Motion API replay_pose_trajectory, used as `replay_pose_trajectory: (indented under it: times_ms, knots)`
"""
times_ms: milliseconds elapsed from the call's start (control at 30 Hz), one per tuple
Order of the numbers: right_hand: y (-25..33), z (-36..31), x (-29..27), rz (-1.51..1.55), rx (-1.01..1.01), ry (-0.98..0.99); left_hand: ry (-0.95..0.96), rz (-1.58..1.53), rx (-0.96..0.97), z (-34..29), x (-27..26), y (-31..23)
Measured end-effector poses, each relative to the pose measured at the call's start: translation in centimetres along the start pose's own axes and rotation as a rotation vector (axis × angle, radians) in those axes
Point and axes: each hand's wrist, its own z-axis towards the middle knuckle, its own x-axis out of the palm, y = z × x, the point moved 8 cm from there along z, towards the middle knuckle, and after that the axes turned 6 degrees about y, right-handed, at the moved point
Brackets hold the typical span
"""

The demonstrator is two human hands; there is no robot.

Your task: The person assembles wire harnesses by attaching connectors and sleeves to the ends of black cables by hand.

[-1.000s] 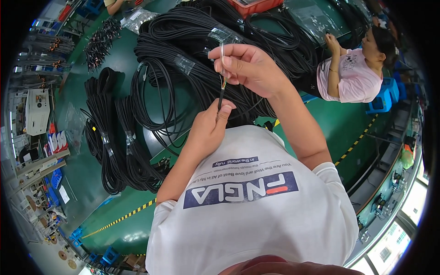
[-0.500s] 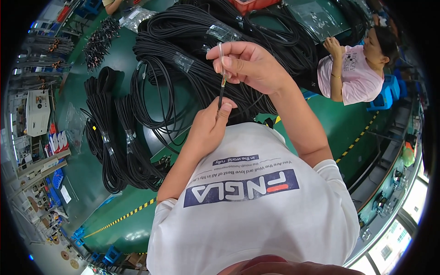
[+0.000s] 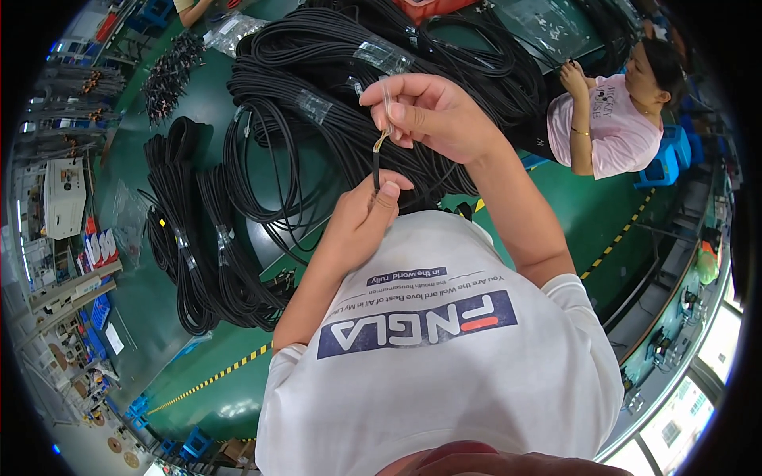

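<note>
My left hand (image 3: 362,218) pinches a black cable (image 3: 376,168) near its stripped end, which points away from me. Thin bare-looking inner wires (image 3: 382,141), yellowish and pale, come out of that end and bend to the right toward my other hand. Between the thumb and fingers of my right hand (image 3: 436,117) is a thin clear tube (image 3: 387,91). The wires run up to the tube's lower end; whether they enter it is hidden by my fingers. Behind both hands lies a large bundle of black cables (image 3: 317,59).
More coiled black cables (image 3: 178,238) lie left on the green table (image 3: 127,293). Shorter cables (image 3: 167,75) and plastic bags (image 3: 234,30) are farther off. A red bin (image 3: 429,8) stands at the back. A co-worker in a pink shirt (image 3: 607,127) sits at the right by blue stools (image 3: 671,155).
The clear tube has shifted slightly up and away from the cable end. More of the inner wires now shows, bent between the two. My left hand has barely moved.
</note>
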Motion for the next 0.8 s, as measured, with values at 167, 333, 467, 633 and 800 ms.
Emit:
replay_pose_trajectory:
  times_ms: [167, 333, 467, 633, 800]
  knots:
    - [0.4, -0.7, 1.0, -0.194, 0.009, 0.004, -0.061, -0.063, 0.089, -0.2, -0.6, -0.9]
    - [0.6, -1.0, 1.7, -0.139, 0.049, -0.023, -0.098, -0.172, 0.135, -0.4, -0.4, -1.7]
    - [0.6, -0.7, 2.0, -0.346, 0.087, -0.034, 0.040, -0.193, 0.114, -0.5, 0.1, -1.2]
    - [-0.6, -0.4, 2.3, -0.236, 0.139, 0.176, 0.326, -0.209, 0.121, -0.6, 2.0, -0.9]
    - [-0.9, -0.8, 2.5, -0.165, 0.122, 0.134, 0.112, -0.408, 0.080, -0.8, 0.9, -1.9]
